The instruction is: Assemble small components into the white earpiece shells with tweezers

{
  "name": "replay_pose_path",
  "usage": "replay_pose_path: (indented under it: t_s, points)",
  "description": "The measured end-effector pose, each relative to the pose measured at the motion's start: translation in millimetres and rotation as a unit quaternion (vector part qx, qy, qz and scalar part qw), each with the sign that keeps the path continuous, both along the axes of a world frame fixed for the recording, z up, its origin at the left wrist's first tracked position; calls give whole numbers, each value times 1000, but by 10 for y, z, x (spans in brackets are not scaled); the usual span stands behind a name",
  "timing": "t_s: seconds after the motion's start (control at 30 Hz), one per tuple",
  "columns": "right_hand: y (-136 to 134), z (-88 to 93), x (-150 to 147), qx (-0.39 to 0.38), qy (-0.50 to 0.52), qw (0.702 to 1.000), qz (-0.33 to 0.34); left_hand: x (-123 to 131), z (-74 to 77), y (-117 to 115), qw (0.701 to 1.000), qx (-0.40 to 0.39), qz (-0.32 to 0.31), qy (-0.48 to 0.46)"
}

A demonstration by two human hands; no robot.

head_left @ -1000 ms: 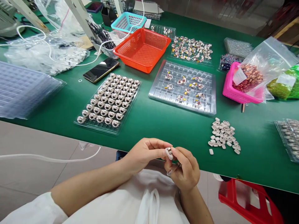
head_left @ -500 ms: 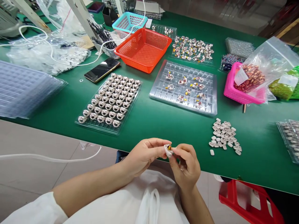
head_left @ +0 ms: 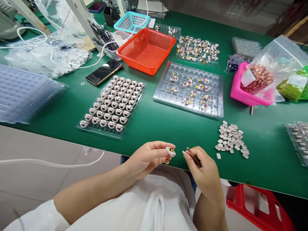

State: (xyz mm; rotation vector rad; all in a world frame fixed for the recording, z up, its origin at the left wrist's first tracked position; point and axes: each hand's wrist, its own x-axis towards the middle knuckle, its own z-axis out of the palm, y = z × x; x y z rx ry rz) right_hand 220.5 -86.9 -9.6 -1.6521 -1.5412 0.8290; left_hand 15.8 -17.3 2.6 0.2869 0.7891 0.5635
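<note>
Between its thumb and fingertips, my left hand (head_left: 150, 157) holds a small white shell part (head_left: 170, 151) with a yellow and dark piece inside. My right hand (head_left: 202, 165) is a short way to the right, closed on a thin dark tool (head_left: 193, 154). A small white piece (head_left: 184, 152) shows at its fingertip and thumb. The two hands are apart, over the table's front edge. Farther right lies a loose pile of small white caps (head_left: 231, 138). Beyond the hands, a silver tray (head_left: 166, 91) carries several white parts with yellow bits.
A clear tray (head_left: 101, 133) of ring-shaped parts lies at centre left, near a phone (head_left: 104, 72). Behind are a red basket (head_left: 146, 53), a blue basket (head_left: 132, 21) and a pink basket (head_left: 252, 98). Stacked plastic trays (head_left: 26, 93) lie left; a red stool (head_left: 260, 205) stands below right.
My right hand has moved right, away from the shell part, and the dark tool now shows in it. My left hand keeps the shell part, which is turned slightly.
</note>
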Motion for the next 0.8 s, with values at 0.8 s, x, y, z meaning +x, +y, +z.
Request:
replay_pose_path:
  t_s: [0.8]
  points:
    - [75, -62, -174, 16, 251, 967, 50, -31, -51, -12, 987, 133, -85, 40]
